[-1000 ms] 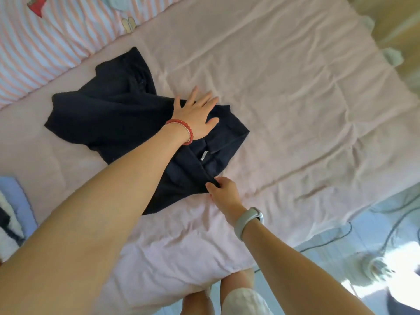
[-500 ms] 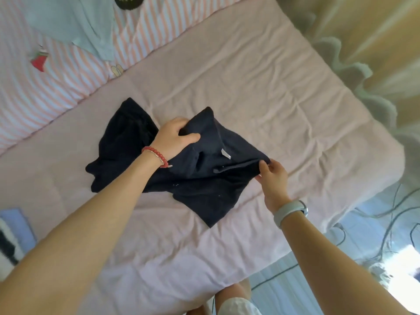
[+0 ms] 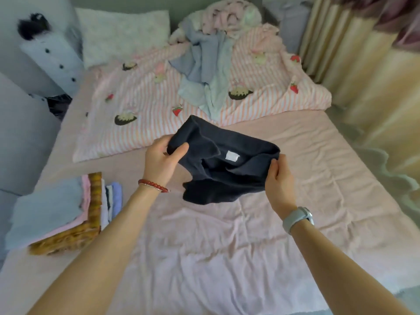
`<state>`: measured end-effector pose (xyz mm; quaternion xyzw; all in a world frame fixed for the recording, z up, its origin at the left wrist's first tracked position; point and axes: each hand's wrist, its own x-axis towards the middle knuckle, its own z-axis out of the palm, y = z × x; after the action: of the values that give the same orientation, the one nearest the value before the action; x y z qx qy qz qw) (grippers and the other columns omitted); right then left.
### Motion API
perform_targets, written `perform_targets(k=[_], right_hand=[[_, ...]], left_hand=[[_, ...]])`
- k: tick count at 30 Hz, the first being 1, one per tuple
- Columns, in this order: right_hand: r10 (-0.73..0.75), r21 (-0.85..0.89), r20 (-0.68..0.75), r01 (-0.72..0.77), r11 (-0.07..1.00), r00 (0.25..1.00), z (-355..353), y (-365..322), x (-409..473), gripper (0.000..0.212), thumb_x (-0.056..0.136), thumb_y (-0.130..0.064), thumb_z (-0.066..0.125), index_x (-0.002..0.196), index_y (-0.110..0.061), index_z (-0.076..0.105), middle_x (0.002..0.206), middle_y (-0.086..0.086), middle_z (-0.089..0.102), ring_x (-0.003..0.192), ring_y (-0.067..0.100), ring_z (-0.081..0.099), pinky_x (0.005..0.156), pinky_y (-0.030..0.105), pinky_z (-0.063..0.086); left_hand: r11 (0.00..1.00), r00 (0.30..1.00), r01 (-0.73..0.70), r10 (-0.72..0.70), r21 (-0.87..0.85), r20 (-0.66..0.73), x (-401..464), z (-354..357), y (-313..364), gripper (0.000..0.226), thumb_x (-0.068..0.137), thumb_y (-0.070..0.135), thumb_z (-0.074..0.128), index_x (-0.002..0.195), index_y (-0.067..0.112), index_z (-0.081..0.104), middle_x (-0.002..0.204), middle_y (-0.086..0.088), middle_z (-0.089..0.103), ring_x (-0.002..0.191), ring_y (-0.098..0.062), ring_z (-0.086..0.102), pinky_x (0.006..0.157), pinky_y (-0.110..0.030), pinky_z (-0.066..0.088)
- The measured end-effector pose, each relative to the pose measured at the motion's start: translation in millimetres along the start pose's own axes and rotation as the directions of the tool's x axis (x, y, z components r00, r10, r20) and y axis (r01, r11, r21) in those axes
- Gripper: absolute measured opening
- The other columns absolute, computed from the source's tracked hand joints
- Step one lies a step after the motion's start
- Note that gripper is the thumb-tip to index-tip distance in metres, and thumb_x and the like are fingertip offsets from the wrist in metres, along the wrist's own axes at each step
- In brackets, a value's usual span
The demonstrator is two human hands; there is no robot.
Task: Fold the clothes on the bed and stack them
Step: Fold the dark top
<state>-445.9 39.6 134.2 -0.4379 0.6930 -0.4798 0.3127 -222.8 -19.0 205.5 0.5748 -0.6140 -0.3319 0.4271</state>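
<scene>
A dark navy garment (image 3: 218, 164) with a small white label hangs in the air above the pink bed sheet (image 3: 227, 246). My left hand (image 3: 162, 163) grips its left edge, thumb over the cloth. My right hand (image 3: 279, 180) pinches its right edge. The lower part of the garment droops between my hands. A stack of folded clothes (image 3: 59, 214) lies at the left edge of the bed, pale blue on top. A heap of unfolded clothes (image 3: 209, 64), pale blue and pink, sits at the far end.
A pink striped quilt (image 3: 141, 105) with strawberry prints covers the far half of the bed. A white pillow (image 3: 122, 35) lies at the head. Curtains (image 3: 354, 64) hang along the right side. A grey cabinet (image 3: 20, 133) stands to the left.
Both hands have lifted the navy garment off the sheet and hold it stretched between them. The view has tilted up, so the far end of the bed now shows.
</scene>
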Motion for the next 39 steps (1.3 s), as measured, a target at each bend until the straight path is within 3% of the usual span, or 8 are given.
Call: perform_targets(k=[6, 9, 18, 28, 31, 33, 35, 39], right_hand=[[-0.462, -0.147, -0.115, 0.444, 0.884, 0.88, -42.8, -112.0, -69.1, 0.027, 0.099, -0.02, 0.035, 0.112, -0.003, 0.051, 0.087, -0.001, 0.054, 0.073, 0.017, 0.045, 0.071, 0.031, 0.035], [-0.589, -0.244, -0.179, 0.544, 0.803, 0.788, -73.6, -149.4, -105.1, 0.029, 0.098, -0.02, 0.038, 0.112, 0.001, 0.053, 0.091, 0.007, 0.055, 0.077, 0.016, 0.043, 0.066, 0.021, 0.025], [-0.863, -0.439, -0.249, 0.743, 0.505, 0.439, -124.9, -172.1, -141.5, 0.036, 0.099, -0.027, 0.038, 0.099, -0.004, 0.065, 0.084, 0.013, 0.065, 0.082, 0.027, 0.06, 0.063, 0.041, 0.047], [-0.724, -0.426, 0.065, 0.675, 0.602, 0.687, -74.9, -92.6, -61.1, 0.03, 0.093, -0.025, 0.048, 0.1, -0.005, 0.069, 0.075, 0.011, 0.064, 0.069, 0.02, 0.054, 0.062, 0.033, 0.045], [-0.51, -0.482, 0.189, 0.532, 0.696, 0.839, -25.8, -70.2, 10.6, 0.032, 0.097, -0.03, 0.044, 0.117, -0.013, 0.062, 0.093, 0.014, 0.064, 0.085, 0.035, 0.06, 0.072, 0.043, 0.05], [-0.306, -0.575, 0.301, 0.428, 0.698, 0.903, 12.5, -49.0, 65.2, 0.04, 0.098, -0.031, 0.041, 0.137, -0.02, 0.045, 0.12, 0.013, 0.055, 0.111, 0.035, 0.05, 0.09, 0.045, 0.042], [-0.122, -0.626, 0.384, 0.356, 0.694, 0.915, 42.1, -24.1, 100.2, 0.049, 0.098, -0.027, 0.039, 0.146, -0.023, 0.026, 0.139, 0.009, 0.039, 0.126, 0.032, 0.036, 0.1, 0.044, 0.032], [0.131, -0.649, 0.453, 0.225, 0.727, 0.882, 67.7, 56.1, 105.7, 0.045, 0.098, -0.021, 0.037, 0.142, -0.018, 0.032, 0.143, 0.008, 0.036, 0.13, 0.029, 0.033, 0.105, 0.042, 0.029]], left_hand=[[0.921, 0.905, -0.338, 0.375, 0.196, -0.2, -87.1, -86.6, 66.2, 0.05, 0.075, 0.041, 0.053, 0.088, -0.005, 0.065, 0.092, -0.007, 0.058, 0.096, -0.015, 0.051, 0.085, -0.021, 0.037], [0.936, 0.902, -0.339, 0.353, 0.097, -0.249, -127.2, -115.0, 92.7, 0.032, 0.074, 0.046, 0.054, 0.072, 0.014, 0.057, 0.076, 0.02, 0.054, 0.077, -0.004, 0.05, 0.072, -0.019, 0.038], [0.939, 0.922, -0.335, 0.344, 0.079, -0.178, -192.7, -145.9, 120.1, 0.047, 0.077, 0.038, 0.065, 0.056, 0.013, 0.032, 0.052, 0.008, 0.029, 0.05, -0.004, 0.027, 0.048, -0.017, 0.024], [0.985, 0.999, 0.031, -0.036, 0.17, 0.022, -124.1, -82.2, 26.9, 0.042, 0.086, 0.03, 0.063, 0.056, 0.012, 0.039, 0.051, 0.002, 0.04, 0.052, -0.011, 0.039, 0.055, -0.026, 0.03], [0.937, 0.988, 0.152, -0.134, 0.314, -0.079, -55.5, -53.4, -15.3, 0.032, 0.088, 0.035, 0.06, 0.066, 0.014, 0.05, 0.064, -0.002, 0.051, 0.065, -0.02, 0.048, 0.06, -0.032, 0.037], [0.862, 0.956, 0.29, -0.237, 0.417, -0.175, -2.7, -30.0, -51.4, 0.031, 0.09, 0.037, 0.056, 0.103, 0.01, 0.059, 0.098, -0.01, 0.06, 0.093, -0.029, 0.055, 0.079, -0.039, 0.045], [0.777, 0.898, 0.439, -0.364, 0.451, -0.246, 30.7, -6.0, -88.7, 0.043, 0.092, 0.034, 0.051, 0.127, 0.01, 0.047, 0.124, -0.017, 0.05, 0.112, -0.035, 0.048, 0.092, -0.044, 0.041], [0.79, 0.895, 0.438, -0.426, 0.429, -0.13, 28.1, 47.6, -154.5, 0.035, 0.094, 0.021, 0.048, 0.127, 0.008, 0.05, 0.126, -0.017, 0.049, 0.116, -0.033, 0.047, 0.099, -0.042, 0.04]])
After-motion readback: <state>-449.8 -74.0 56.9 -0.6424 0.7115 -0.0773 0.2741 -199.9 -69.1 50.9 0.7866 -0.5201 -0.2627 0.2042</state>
